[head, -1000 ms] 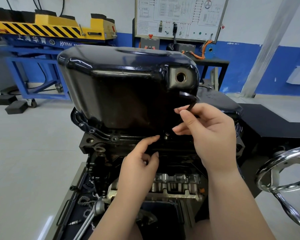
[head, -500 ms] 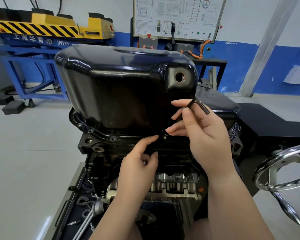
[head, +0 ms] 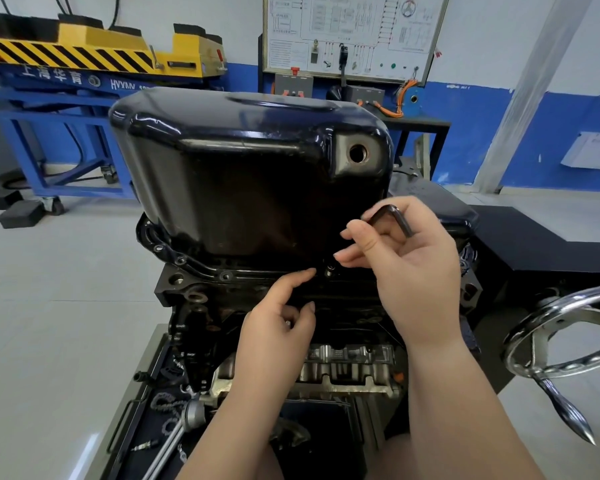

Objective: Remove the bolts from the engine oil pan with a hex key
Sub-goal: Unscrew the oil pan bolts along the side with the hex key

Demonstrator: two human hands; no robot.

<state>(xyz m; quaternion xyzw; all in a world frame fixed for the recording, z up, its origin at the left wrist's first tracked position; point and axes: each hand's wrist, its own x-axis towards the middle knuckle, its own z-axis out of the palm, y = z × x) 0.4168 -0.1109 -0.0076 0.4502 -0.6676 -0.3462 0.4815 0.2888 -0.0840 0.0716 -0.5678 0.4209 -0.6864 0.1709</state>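
A glossy black oil pan (head: pixel 250 168) sits upside up on the inverted engine block (head: pixel 343 368), its flange (head: pixel 174 252) dotted with bolt holes. A bolt (head: pixel 328 270) stands partly raised from the flange at the front. My right hand (head: pixel 409 261) holds a black L-shaped hex key (head: pixel 394 216) near its bend, fingertips reaching toward the bolt. My left hand (head: pixel 278 323) is below the flange, index finger extended to just left of the bolt, and something small and silvery shows in its curled fingers.
A chrome handwheel (head: pixel 565 344) of the engine stand juts out at the right. A tray (head: pixel 153 420) with a ratchet and chain lies at lower left. A blue and yellow lift (head: pixel 84 64) and a wiring board (head: pixel 350 32) stand behind.
My right hand has turned the hex key, whose short arm swung from behind the fingers to above the hand. The left hand has stayed by the bolt.
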